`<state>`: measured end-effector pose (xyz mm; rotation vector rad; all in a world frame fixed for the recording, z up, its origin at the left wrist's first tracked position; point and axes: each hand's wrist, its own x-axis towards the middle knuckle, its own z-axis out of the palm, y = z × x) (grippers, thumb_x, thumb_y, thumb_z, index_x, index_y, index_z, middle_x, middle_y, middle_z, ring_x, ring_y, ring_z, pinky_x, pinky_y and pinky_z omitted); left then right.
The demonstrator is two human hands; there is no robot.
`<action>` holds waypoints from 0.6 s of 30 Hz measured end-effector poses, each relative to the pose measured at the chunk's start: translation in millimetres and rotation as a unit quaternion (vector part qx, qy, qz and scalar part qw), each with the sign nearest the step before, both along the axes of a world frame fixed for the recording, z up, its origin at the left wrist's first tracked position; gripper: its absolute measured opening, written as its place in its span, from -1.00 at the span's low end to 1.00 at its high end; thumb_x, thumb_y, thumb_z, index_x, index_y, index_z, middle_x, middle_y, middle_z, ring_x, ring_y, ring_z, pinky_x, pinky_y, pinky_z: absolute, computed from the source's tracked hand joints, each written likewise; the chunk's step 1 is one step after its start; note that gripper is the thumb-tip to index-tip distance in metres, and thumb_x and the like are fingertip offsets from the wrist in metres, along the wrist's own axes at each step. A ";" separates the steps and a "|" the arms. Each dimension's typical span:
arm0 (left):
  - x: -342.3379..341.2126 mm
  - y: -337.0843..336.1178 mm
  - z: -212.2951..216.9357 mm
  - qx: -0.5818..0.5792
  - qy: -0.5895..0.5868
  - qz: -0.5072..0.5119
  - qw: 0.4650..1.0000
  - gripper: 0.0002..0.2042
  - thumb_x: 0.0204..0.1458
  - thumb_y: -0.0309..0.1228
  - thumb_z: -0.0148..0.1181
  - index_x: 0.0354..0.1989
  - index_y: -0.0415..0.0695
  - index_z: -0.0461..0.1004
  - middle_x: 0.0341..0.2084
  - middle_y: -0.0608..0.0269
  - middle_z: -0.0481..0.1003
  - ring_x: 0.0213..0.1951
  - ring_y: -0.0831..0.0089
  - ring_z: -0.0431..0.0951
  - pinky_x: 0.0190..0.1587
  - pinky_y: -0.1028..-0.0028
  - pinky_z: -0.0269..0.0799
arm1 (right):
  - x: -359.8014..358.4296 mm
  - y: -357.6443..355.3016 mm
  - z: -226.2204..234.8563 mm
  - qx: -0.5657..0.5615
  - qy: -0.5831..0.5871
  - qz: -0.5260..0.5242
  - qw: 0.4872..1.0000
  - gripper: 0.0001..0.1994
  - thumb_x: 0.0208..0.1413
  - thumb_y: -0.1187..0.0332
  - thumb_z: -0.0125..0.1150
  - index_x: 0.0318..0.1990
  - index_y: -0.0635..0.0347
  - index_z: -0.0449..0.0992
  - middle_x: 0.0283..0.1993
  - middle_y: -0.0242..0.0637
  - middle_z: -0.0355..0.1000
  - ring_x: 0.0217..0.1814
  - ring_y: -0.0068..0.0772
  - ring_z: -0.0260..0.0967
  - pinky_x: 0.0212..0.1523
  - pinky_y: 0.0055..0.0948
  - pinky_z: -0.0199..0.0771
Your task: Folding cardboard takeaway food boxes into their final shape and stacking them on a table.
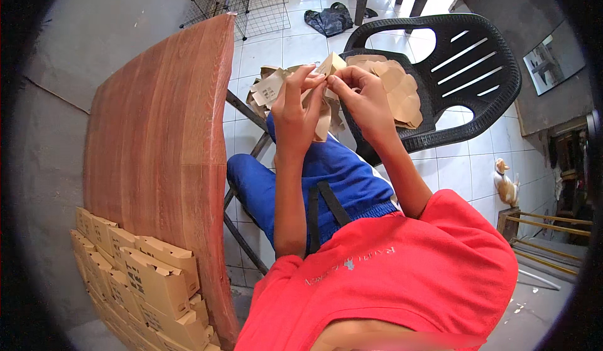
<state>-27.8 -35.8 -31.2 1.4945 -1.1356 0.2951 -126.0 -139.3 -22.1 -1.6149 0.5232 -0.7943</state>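
Note:
In front of my knees, both hands work at a small brown cardboard box [333, 62], partly folded and largely hidden behind the fingers. My left hand [296, 103] pinches its near edge between thumb and fingers. From the other side my right hand [364, 99] presses thumb and fingertips on the same edge, so the two hands almost touch. To the right, flat cardboard blanks [402, 93] lie in a pile on the seat of a black plastic chair [461, 68]. More loose cardboard pieces [269, 90] show beyond and left of my hands.
A wooden-topped table [163, 118] stands at my left, with several rows of folded boxes [154, 275] stacked at its near end. Wire grid panels [264, 11] and a black plastic bag [330, 20] lie on the tiled floor. A cat [505, 182] rests at the right.

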 end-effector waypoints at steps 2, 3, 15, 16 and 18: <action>0.7 1.3 -0.5 0.009 -0.027 0.010 1.000 -0.56 0.04 -0.63 0.30 0.10 -0.17 0.33 -0.27 0.10 0.62 -0.15 0.28 0.66 -0.01 0.29 0.57 | -0.9 1.7 0.9 0.038 -0.012 0.018 0.999 -0.80 0.19 0.36 0.23 -0.27 0.39 0.56 -0.40 -0.39 0.50 -0.34 -0.71 0.36 -0.34 -0.61 0.37; 0.9 1.7 -1.0 0.007 -0.021 0.003 1.000 -0.55 0.03 -0.63 0.30 0.11 -0.17 0.33 -0.26 0.10 0.62 -0.14 0.29 0.65 -0.01 0.29 0.56 | -1.3 2.6 1.6 0.077 -0.022 0.038 0.996 -0.80 0.21 0.36 0.22 -0.27 0.39 0.56 -0.38 -0.40 0.50 -0.33 -0.71 0.37 -0.33 -0.64 0.37; -3.7 4.0 6.6 -0.021 0.087 -0.069 0.994 -0.40 0.00 -0.64 0.33 0.22 -0.15 0.22 -0.23 0.12 0.60 -0.05 0.35 0.60 0.09 0.32 0.50 | -3.1 0.6 8.0 0.102 -0.041 0.066 0.992 -0.80 0.22 0.35 0.24 -0.23 0.37 0.57 -0.34 -0.39 0.52 -0.31 -0.68 0.39 -0.27 -0.63 0.39; -4.2 3.4 6.9 -0.024 0.097 -0.066 0.993 -0.39 0.00 -0.65 0.33 0.23 -0.15 0.21 -0.23 0.12 0.60 -0.05 0.35 0.60 0.09 0.31 0.50 | -3.2 0.6 7.6 0.102 -0.041 0.066 0.992 -0.80 0.22 0.35 0.24 -0.23 0.37 0.57 -0.34 -0.39 0.52 -0.31 -0.68 0.39 -0.27 -0.63 0.39; -6.8 2.9 7.7 -0.025 0.131 -0.058 0.989 -0.39 0.00 -0.65 0.33 0.22 -0.15 0.20 -0.24 0.12 0.59 -0.06 0.35 0.60 0.10 0.31 0.50 | -2.3 1.1 6.8 0.093 -0.040 0.065 0.993 -0.79 0.22 0.34 0.24 -0.22 0.37 0.57 -0.33 -0.39 0.52 -0.31 -0.68 0.39 -0.25 -0.63 0.39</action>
